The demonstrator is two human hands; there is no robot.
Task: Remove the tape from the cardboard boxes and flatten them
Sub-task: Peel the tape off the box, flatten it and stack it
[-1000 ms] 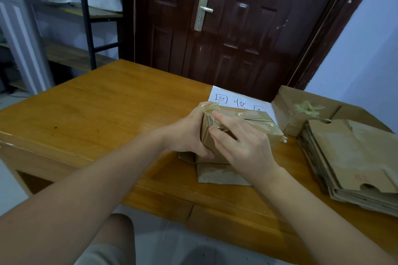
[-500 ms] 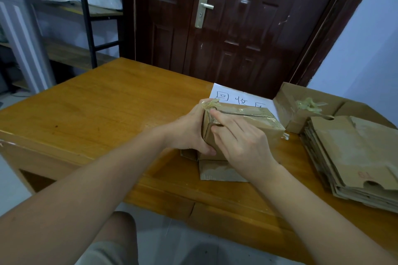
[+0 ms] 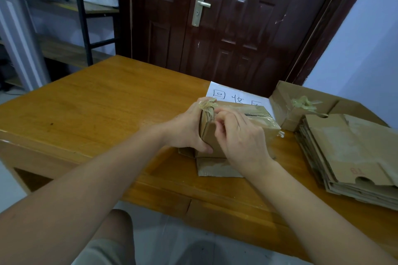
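One taped cardboard box (image 3: 254,120) is in my hands, standing on the wooden table (image 3: 97,109) over its own opened lower flaps (image 3: 217,168). Its long axis runs from the near-left corner between my hands away to the far right, toward the open box (image 3: 286,105). Clear tape (image 3: 258,114) runs along its top, following that axis.

My left hand (image 3: 185,131) grips the box's near-left end, thumb curled under the lower edge, fingers wrapped round the far side. My right hand (image 3: 241,135) lies over the near face, fingers curled, pinching the crumpled tape end (image 3: 210,105) at the upper corner.

Count, relative to the held box: one open box just beyond it to the right, with one wad of removed tape (image 3: 303,102) on it; one stack of flattened boxes (image 3: 353,157) to the right, sheet count not readable; one white paper sign (image 3: 234,97) behind, partly hidden by the box.

One dark door (image 3: 226,28) stands past the table.
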